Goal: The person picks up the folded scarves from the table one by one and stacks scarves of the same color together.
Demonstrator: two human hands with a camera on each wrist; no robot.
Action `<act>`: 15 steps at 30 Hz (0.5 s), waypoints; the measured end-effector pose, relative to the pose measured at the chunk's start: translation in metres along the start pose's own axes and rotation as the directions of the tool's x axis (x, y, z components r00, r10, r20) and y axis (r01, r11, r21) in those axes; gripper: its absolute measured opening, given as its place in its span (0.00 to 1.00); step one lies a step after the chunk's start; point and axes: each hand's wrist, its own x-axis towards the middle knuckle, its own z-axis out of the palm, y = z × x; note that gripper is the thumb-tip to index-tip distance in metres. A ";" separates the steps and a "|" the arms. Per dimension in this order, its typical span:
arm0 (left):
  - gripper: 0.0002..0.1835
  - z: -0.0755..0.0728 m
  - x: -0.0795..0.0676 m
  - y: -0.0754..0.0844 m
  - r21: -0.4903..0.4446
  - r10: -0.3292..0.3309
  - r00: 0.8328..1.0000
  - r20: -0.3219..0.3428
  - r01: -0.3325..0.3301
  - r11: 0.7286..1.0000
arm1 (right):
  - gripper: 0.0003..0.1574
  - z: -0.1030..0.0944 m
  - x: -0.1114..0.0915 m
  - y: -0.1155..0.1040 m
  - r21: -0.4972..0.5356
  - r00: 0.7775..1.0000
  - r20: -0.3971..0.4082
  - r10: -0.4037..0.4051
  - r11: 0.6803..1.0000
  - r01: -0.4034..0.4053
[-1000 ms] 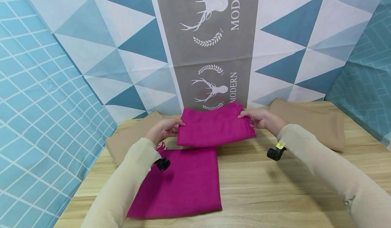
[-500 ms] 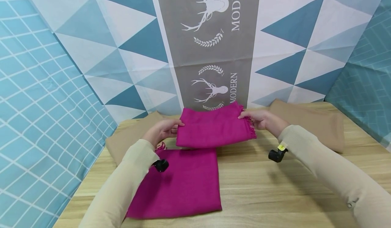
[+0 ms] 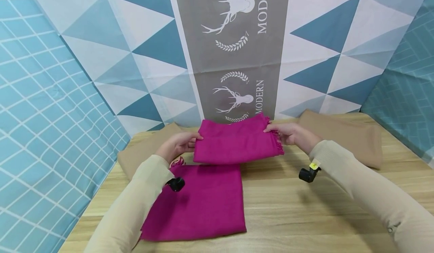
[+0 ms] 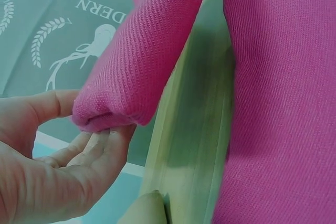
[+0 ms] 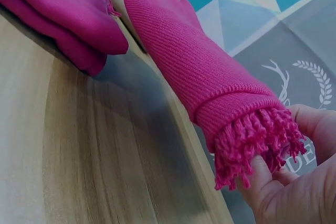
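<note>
- Left grip [image 3: 179, 144] pinches folded magenta cloth [image 3: 234, 144] at plain end; right grip [image 3: 291, 132], fringed end.
- Cloth held above surface [image 3: 288, 208], beyond second magenta cloth [image 3: 207, 204].
- Left end edged slightly leftward; likely just tautening, fold intact.

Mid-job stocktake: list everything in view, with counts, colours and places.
Held cloth: one, magenta, raised between both hands
Lying cloth: one, magenta, on the table, left of centre
Beige pieces: two, beige, table's back left and back right
Table: one, light wood, below
Back covering: blue, white and grey, behind
Left covering: one, light blue, left
Right covering: one, teal, right
Wrist cameras: two, black, at the cuffs
Sleeves: two, cream, on both arms
Left hand: one, bare, held cloth's left end
Right hand: one, bare, its fringed end
</note>
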 end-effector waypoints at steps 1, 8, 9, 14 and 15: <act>0.22 0.000 -0.001 0.000 0.002 0.003 1.000 0.002 -0.003 1.000 | 0.03 0.001 -0.001 0.000 0.003 1.000 -0.001 -0.004 1.000 0.004; 0.13 -0.001 -0.007 -0.002 0.028 0.007 1.000 0.005 -0.008 1.000 | 0.04 0.007 -0.007 0.001 -0.004 0.999 -0.010 -0.030 1.000 0.030; 0.12 -0.001 -0.008 -0.002 0.031 0.005 1.000 0.007 -0.005 1.000 | 0.04 0.008 -0.008 0.001 -0.007 0.999 -0.009 -0.033 0.999 0.033; 0.11 -0.002 -0.013 -0.004 0.036 -0.001 1.000 0.010 0.000 0.999 | 0.05 0.012 -0.013 0.002 -0.006 0.999 -0.002 -0.042 0.999 0.042; 0.11 -0.003 -0.013 -0.004 0.037 0.000 1.000 0.011 -0.001 0.999 | 0.05 0.013 -0.014 0.002 -0.002 0.999 -0.003 -0.043 0.999 0.043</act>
